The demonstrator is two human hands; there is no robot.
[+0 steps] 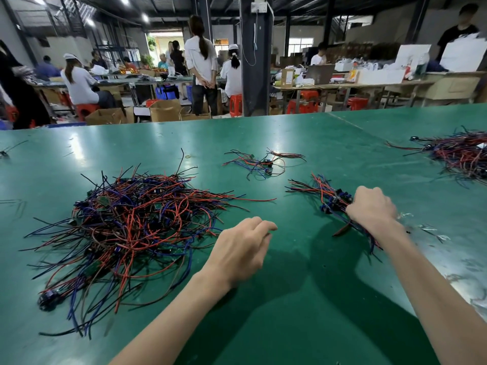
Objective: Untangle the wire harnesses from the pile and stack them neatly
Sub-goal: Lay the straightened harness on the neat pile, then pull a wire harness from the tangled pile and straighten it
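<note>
Right hand (373, 206) clamps the harness bundle (321, 191); its wires fan far-left from the fist. Left hand (242, 248), loosely curled, empty, just right of tangled pile (131, 222).

— Is any text, label or number made out?
— None is read. Printing is seen on a small carton (287, 77) on the bench far beyond the right hand (373, 206), but it is too small to be made out.
— And on the white board (412, 59) farther to the right of that hand?
— Reddish marks are seen there, but they are blurred. Nothing is read.
</note>
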